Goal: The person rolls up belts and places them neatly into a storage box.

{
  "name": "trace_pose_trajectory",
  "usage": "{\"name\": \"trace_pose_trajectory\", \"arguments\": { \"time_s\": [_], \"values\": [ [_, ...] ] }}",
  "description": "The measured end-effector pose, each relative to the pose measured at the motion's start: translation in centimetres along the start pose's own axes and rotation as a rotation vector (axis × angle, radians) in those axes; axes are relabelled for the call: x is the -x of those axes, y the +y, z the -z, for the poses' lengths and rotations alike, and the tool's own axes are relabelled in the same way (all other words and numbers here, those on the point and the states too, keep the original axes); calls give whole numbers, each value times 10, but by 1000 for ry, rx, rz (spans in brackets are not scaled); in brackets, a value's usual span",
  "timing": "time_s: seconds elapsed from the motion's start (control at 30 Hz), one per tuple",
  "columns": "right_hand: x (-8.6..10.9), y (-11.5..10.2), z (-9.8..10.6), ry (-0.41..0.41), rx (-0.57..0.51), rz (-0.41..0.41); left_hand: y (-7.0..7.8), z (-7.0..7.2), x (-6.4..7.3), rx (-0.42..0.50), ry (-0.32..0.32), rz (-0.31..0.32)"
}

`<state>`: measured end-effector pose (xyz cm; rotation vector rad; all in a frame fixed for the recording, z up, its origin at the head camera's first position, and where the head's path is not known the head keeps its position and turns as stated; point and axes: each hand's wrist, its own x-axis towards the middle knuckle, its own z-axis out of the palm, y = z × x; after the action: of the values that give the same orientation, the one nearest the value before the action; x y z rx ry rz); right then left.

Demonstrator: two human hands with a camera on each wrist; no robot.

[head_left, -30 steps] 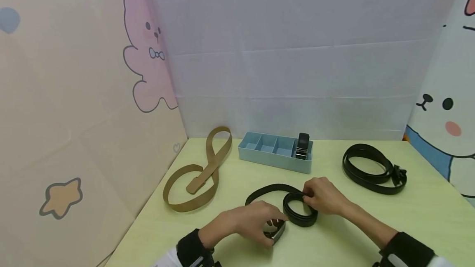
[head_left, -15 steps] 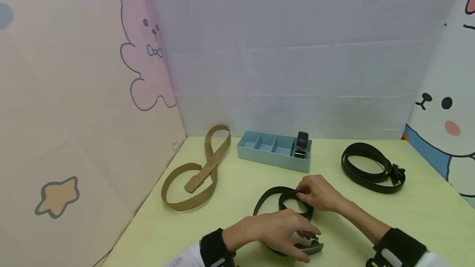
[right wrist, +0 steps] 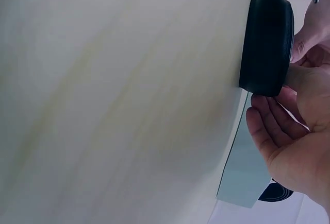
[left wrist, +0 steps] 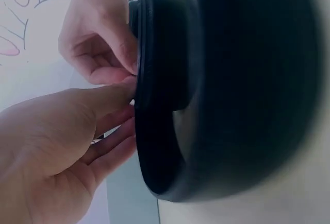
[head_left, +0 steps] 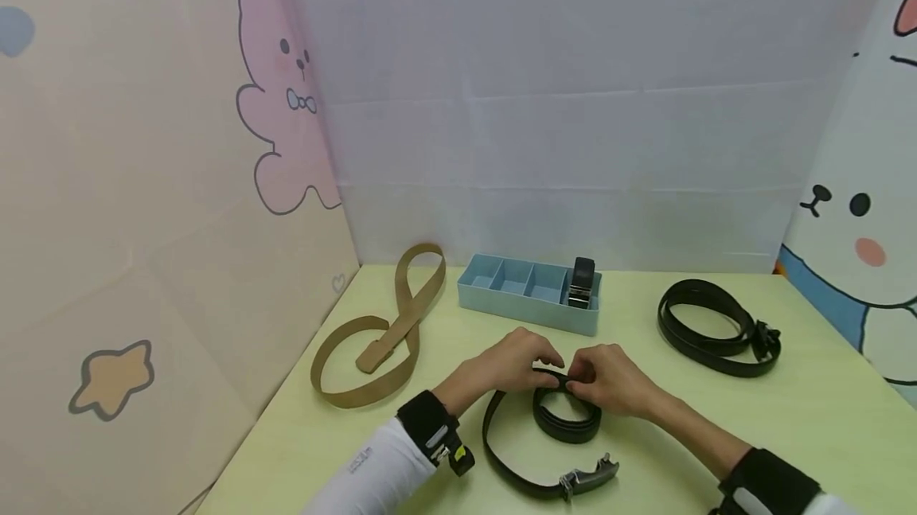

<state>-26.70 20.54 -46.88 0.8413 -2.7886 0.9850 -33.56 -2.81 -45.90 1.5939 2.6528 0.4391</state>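
A black belt (head_left: 566,429), partly rolled into a coil standing on its edge, sits between my hands on the table. Its loose length curves left and forward to a dark metal buckle (head_left: 591,477). At the far side of the coil my left hand (head_left: 514,362) pinches the strap. My right hand (head_left: 610,378) pinches the same coil just right of it, fingertips close to the left ones. In the left wrist view the strap (left wrist: 165,54) rises past both thumbs. The right wrist view shows the coil (right wrist: 265,46) beside curled fingers; the inner fingertips are partly hidden.
A blue divided box (head_left: 526,306) stands behind the hands, with a rolled black belt (head_left: 582,280) in its rightmost compartment. A tan belt (head_left: 408,340) lies looped at left. Another black belt (head_left: 705,340) lies coiled at right on the yellow table (head_left: 680,451).
My left hand has left the buckle end, after bringing it rightward, and moved up to the far side of the coil. My right hand has stayed at the coil.
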Motion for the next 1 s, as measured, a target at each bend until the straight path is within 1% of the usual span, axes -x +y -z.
{"name": "trace_pose_trajectory", "arguments": {
  "time_s": [0.1, 0.17, 0.27, 0.33, 0.43, 0.5, 0.53, 0.57, 0.63, 0.67, 0.73, 0.77, 0.8, 0.87, 0.9, 0.97, 1.0],
  "values": [
    [0, 1, -2, 5, -9, 7, 0, 2, -9, 37, -46, 19],
    [0, 1, -2, 8, -18, 9, 2, 4, -13, 70, -77, 48],
    [1, 2, -2, 3, -29, 6, 5, 6, -18, 80, -110, 98],
    [2, 1, 1, -8, -35, 0, 7, 6, -20, 85, -119, 123],
    [6, -3, 6, -1, -1, 11, 8, 5, -21, 77, -122, 139],
    [10, -10, 11, 26, 39, 52, 8, 5, -20, 81, -120, 138],
    [14, -15, 13, 50, 61, 92, 8, 5, -20, 78, -118, 137],
    [17, -20, 14, 72, 75, 145, 8, 5, -19, 73, -118, 136],
    [26, -35, 14, 71, 75, 259, 9, 6, -18, 67, -117, 132],
    [31, -43, 11, 51, 70, 323, 9, 7, -18, 63, -118, 131],
    [40, -60, 3, -46, 56, 408, 10, 9, -17, 44, -117, 129],
    [44, -68, -2, -129, 37, 404, 11, 9, -16, 33, -117, 130],
    [47, -75, -8, -212, 32, 383, 11, 10, -15, 25, -116, 129],
    [51, -84, -25, -310, 67, 384, 10, 9, -13, 9, -109, 130],
    [52, -80, -36, -336, 79, 386, 9, 9, -12, 1, -104, 129],
    [52, -81, -49, -372, 101, 398, 8, 8, -10, -6, -96, 135],
    [52, -80, -54, -359, 129, 442, 7, 7, -9, -7, -93, 137]
  ]
}}
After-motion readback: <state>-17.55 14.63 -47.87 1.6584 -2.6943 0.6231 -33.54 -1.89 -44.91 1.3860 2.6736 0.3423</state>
